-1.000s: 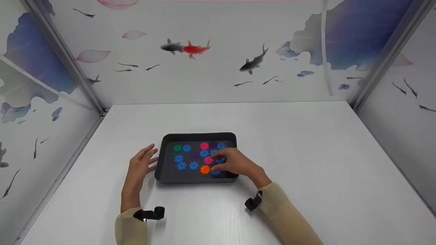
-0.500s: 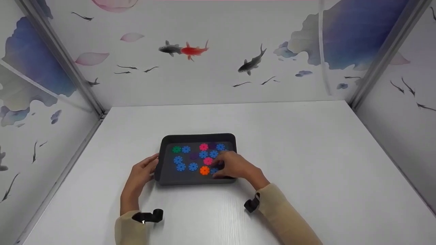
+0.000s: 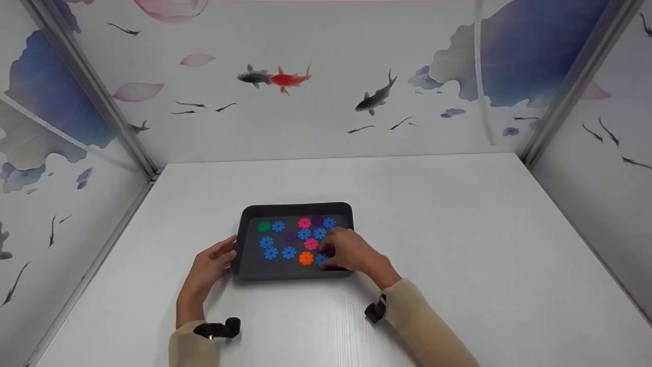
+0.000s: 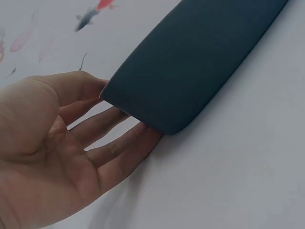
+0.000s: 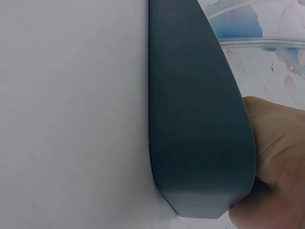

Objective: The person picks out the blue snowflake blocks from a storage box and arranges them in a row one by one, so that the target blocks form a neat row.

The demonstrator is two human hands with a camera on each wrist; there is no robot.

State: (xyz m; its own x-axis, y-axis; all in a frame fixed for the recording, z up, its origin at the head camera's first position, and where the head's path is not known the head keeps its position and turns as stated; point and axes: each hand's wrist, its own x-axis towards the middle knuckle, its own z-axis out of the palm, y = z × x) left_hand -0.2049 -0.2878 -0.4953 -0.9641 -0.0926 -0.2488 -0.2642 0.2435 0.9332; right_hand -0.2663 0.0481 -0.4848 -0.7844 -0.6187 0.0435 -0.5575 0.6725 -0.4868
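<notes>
A dark shallow tray (image 3: 285, 274) lies on the white table, with flat, notched plastic discs spread over its floor. My left hand (image 3: 206, 267) rests against the tray's left end, fingers fairly straight. In the left wrist view the thumb reaches the tray's upper edge and the other fingertips pass out of sight behind its wall. My right hand (image 3: 354, 252) reaches over the tray's right end, with fingers and thumb bent down among the discs. A blue disc (image 3: 320, 259) shows by the thumb, and a pink disc (image 3: 310, 244) lies just left of the fingers. I cannot tell whether the fingertips hold a disc.
An orange disc (image 3: 305, 258), a green disc (image 3: 264, 227) and several more blue, pink and purple ones lie flat in the tray. White panels (image 3: 326, 117) printed with fish and petals enclose the table (image 3: 448, 214) at the back and sides.
My left hand has come in from beside the tray to touch its left end. The right hand has shifted slightly lower over the discs. The view has tilted up a little.
</notes>
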